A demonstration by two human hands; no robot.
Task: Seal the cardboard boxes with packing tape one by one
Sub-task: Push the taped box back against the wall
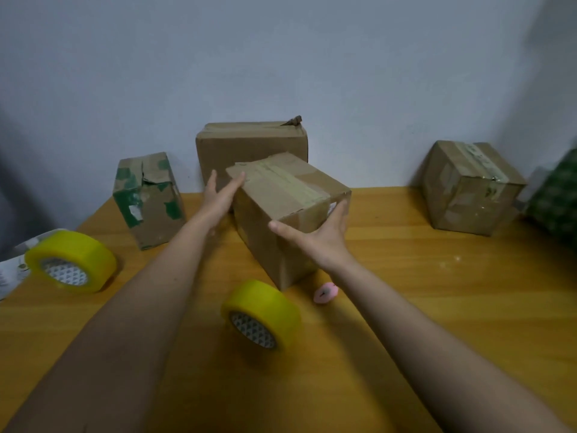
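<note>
A brown cardboard box (274, 214) with a strip of tape along its top stands in the middle of the wooden table (437, 292). My left hand (220, 195) lies flat against its far left end, fingers straight. My right hand (321, 235) presses its near right side with straight fingers and the thumb spread. Two yellow rolls of packing tape lie on the table: one (262, 314) just in front of the box, the other (70, 265) at the left. A small pink object (325, 292) sits by the box's near corner.
Three more boxes stand along the back: a torn one with green patches (148, 198) on the left, a larger one (249, 145) behind the held box, a taped one (471, 187) on the right. A green patterned thing (559, 195) sits at the right edge, against the grey wall.
</note>
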